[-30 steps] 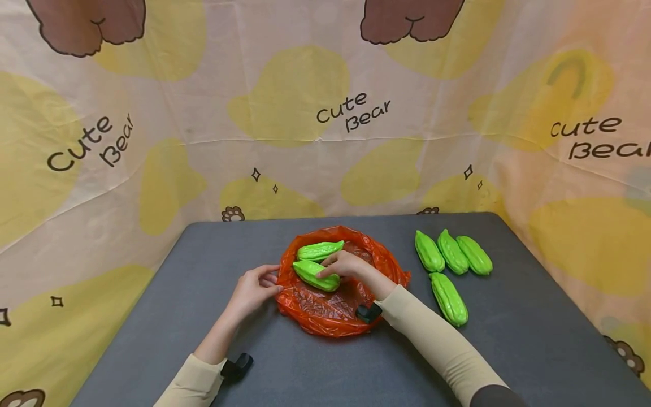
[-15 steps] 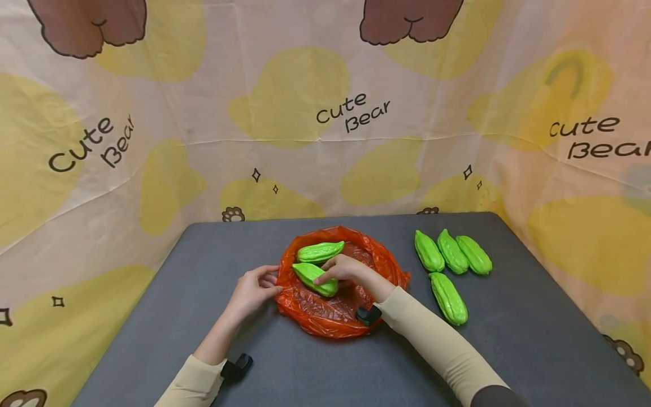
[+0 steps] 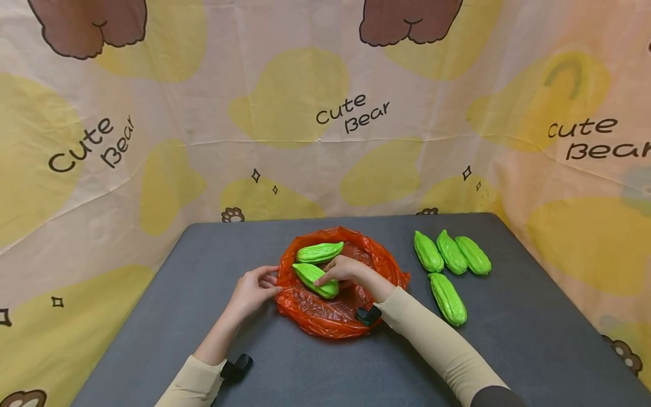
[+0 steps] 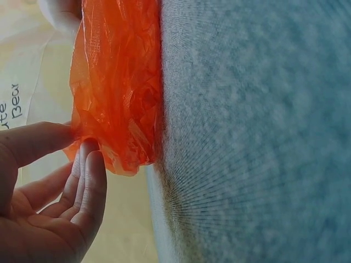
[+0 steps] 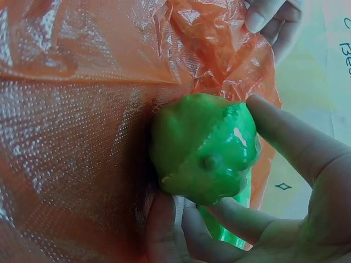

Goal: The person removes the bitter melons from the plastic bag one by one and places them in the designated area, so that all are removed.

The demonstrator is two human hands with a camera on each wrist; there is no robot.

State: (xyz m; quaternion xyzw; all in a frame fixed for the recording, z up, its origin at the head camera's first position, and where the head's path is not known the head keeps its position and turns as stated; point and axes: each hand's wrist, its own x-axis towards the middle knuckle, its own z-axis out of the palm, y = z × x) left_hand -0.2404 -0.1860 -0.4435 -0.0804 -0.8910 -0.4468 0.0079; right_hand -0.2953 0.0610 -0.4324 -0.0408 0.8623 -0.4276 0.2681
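Observation:
A red plastic bag (image 3: 325, 328) stands with its mouth spread wide, its rim rolled outward. My left hand (image 3: 250, 291) pinches the rim at the bag's left side; in the left wrist view the thumb and fingers meet at the crinkled film (image 4: 120, 82). Inside the bag, my right hand (image 3: 351, 270) holds a light green bitter gourd (image 3: 307, 273) by its near end. The right wrist view shows that gourd's blunt, lobed end (image 5: 203, 148) between thumb and fingers. Another bitter gourd (image 3: 320, 252) lies just behind it in the bag.
Right of the bag, several more bitter gourds lie on the dark grey table (image 3: 315, 373): a group at the back (image 3: 451, 252) and a single gourd (image 3: 448, 299) nearer me. A printed cloth (image 3: 285, 102) hangs behind and beside the table.
The right hand and its bitter gourd have shifted slightly down and toward me, opening a small gap from the gourd behind. My left hand has stayed at the rim.

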